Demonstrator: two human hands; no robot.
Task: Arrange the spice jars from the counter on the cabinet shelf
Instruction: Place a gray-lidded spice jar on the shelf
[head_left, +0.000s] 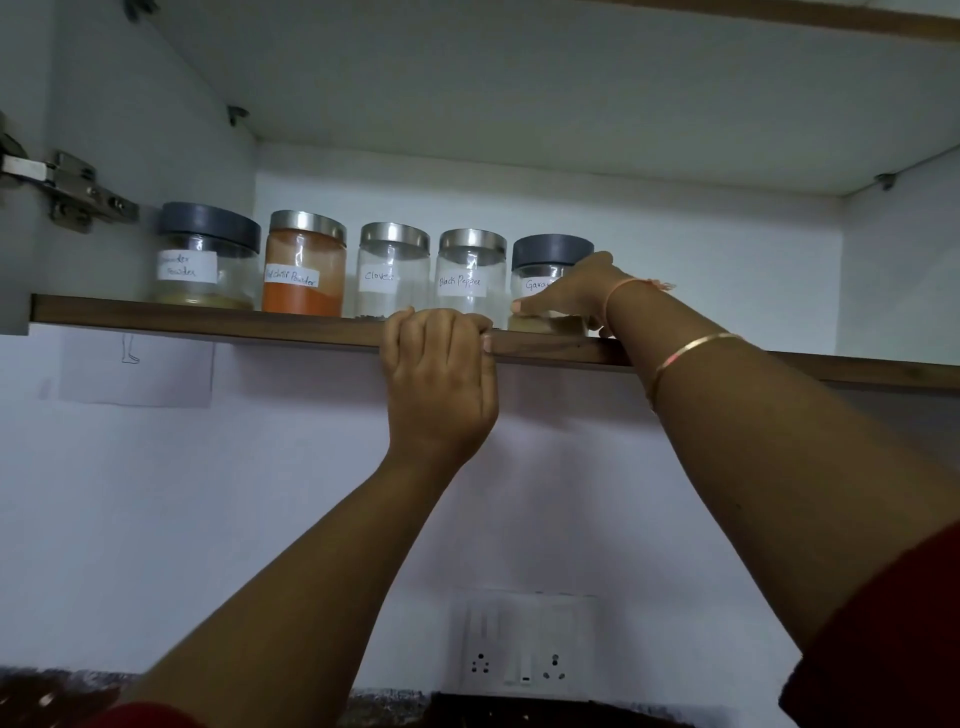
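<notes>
1. While the right hand (571, 291) clasps the end jar (545, 254), thumb across its lower front and fingers out of sight behind it, that jar stands on the cabinet shelf (208, 317). It is last on the right in a row of five, close to the front edge.
2. The left hand (441, 374) curls its fingers over the shelf's front edge and grips the board, just in front of the pepper jar (470, 273).
3. Likely risk: letting go carelessly could drag the end jar forward off the edge, since it sits so near the lip.
4. Likely risk: pushing it leftward could knock the pepper jar, which stands just beside it. Pulling down on the board could rattle the whole row.
5. Contents, left to right:
   - first jar (208, 260), grey cap: a low layer of yellowish powder.
   - chilli jar (304, 265), steel cap: orange-red powder, nearly full.
   - cloves jar (392, 270): only a thin dark layer at the bottom.
   - pepper jar: looks almost empty, its base hidden by the left hand.
   - end jar, grey cap: a low layer of tan powder; its label is partly covered.
</notes>
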